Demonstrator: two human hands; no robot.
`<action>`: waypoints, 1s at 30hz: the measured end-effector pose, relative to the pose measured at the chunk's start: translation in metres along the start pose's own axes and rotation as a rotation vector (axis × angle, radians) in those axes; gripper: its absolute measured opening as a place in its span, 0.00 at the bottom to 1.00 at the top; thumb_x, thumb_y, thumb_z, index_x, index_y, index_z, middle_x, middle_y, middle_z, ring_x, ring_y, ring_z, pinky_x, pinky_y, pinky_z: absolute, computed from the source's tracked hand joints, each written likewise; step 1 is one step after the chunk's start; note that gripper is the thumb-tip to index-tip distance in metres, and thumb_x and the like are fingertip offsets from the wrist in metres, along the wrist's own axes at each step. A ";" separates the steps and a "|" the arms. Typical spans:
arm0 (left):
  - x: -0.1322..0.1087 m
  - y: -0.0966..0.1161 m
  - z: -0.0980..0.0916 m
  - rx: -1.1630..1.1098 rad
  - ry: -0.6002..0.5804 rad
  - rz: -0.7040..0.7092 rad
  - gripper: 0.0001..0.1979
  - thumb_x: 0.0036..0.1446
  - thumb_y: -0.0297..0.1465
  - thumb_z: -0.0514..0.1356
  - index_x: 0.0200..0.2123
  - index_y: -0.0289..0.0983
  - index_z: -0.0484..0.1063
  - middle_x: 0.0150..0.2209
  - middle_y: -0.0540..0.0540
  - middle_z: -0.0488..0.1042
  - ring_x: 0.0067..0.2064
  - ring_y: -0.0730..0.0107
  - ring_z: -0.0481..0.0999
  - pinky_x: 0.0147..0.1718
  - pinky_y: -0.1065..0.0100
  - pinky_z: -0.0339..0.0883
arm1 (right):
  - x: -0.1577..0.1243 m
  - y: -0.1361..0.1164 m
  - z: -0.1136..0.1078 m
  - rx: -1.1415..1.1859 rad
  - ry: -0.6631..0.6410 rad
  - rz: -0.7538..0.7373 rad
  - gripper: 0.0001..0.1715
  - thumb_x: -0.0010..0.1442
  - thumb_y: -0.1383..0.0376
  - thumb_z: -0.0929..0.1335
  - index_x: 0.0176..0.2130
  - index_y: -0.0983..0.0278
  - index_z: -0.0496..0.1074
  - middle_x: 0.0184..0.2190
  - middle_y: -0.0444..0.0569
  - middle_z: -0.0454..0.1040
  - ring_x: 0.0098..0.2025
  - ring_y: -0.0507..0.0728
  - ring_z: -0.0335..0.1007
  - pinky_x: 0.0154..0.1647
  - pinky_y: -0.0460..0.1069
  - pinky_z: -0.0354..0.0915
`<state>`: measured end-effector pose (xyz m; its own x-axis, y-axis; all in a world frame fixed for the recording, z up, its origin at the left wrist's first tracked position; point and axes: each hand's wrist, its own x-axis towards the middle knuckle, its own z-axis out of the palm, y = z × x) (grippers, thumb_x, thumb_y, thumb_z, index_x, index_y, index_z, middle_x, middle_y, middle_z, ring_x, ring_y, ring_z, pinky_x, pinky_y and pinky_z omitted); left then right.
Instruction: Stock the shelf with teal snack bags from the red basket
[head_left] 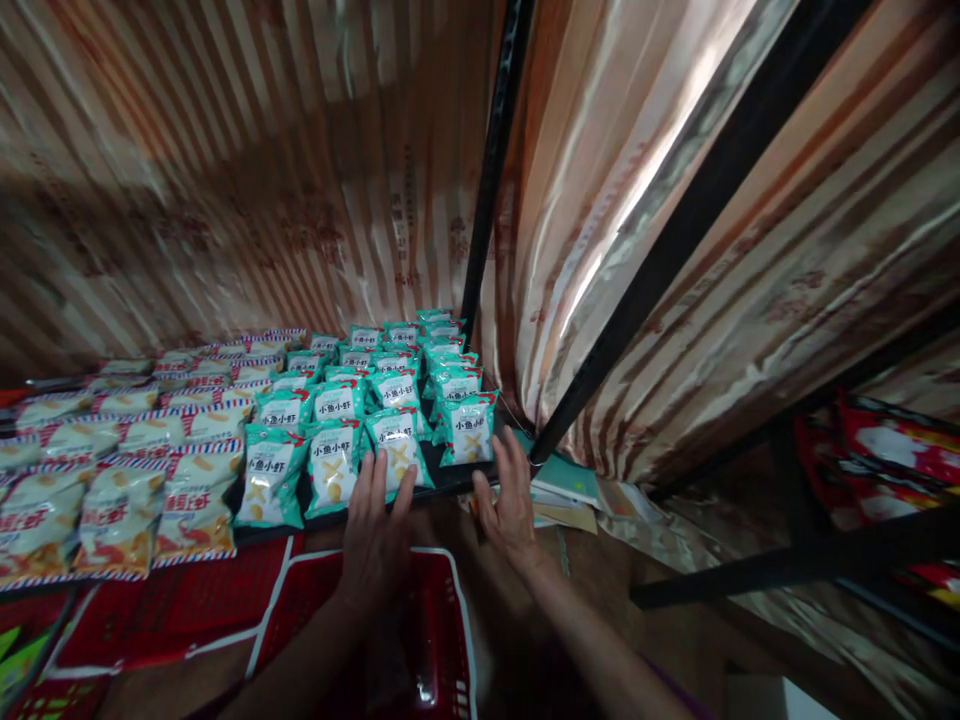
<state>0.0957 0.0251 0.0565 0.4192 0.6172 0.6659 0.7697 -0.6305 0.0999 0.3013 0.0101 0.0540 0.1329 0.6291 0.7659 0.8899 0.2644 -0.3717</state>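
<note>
Rows of teal-and-white snack bags stand upright on a black shelf. My left hand is at the shelf's front edge, fingers apart, with its fingertips against or just before a front teal snack bag. My right hand is beside the rightmost front teal bag, its fingers spread; I cannot tell whether it touches the bag. Neither hand grips anything. To the left, white snack bags with striped red-and-blue edges fill the same shelf in rows.
Black shelf posts rise at the right and back. Striped plastic sheeting hangs behind. Red baskets with white rims sit below the shelf. Papers lie beyond my right hand, and red packets are on a far-right rack.
</note>
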 end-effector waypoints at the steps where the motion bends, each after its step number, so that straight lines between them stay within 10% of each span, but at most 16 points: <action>1: 0.003 -0.002 0.002 0.023 -0.009 0.003 0.33 0.54 0.18 0.54 0.62 0.37 0.55 0.69 0.35 0.35 0.68 0.42 0.41 0.58 0.44 0.55 | 0.000 0.002 0.003 0.000 -0.008 0.018 0.35 0.64 0.65 0.60 0.66 0.59 0.43 0.66 0.58 0.47 0.66 0.65 0.46 0.60 0.67 0.56; 30: 0.025 0.020 0.036 0.042 0.023 -0.100 0.25 0.56 0.26 0.58 0.58 0.35 0.62 0.68 0.33 0.39 0.67 0.41 0.45 0.58 0.42 0.56 | 0.007 0.017 0.023 0.106 -0.099 0.134 0.34 0.65 0.64 0.61 0.66 0.59 0.45 0.67 0.56 0.45 0.68 0.64 0.45 0.63 0.64 0.55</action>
<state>0.1390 0.0445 0.0484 0.3285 0.6645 0.6712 0.8267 -0.5460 0.1359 0.3071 0.0355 0.0411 0.1988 0.7315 0.6522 0.8157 0.2454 -0.5239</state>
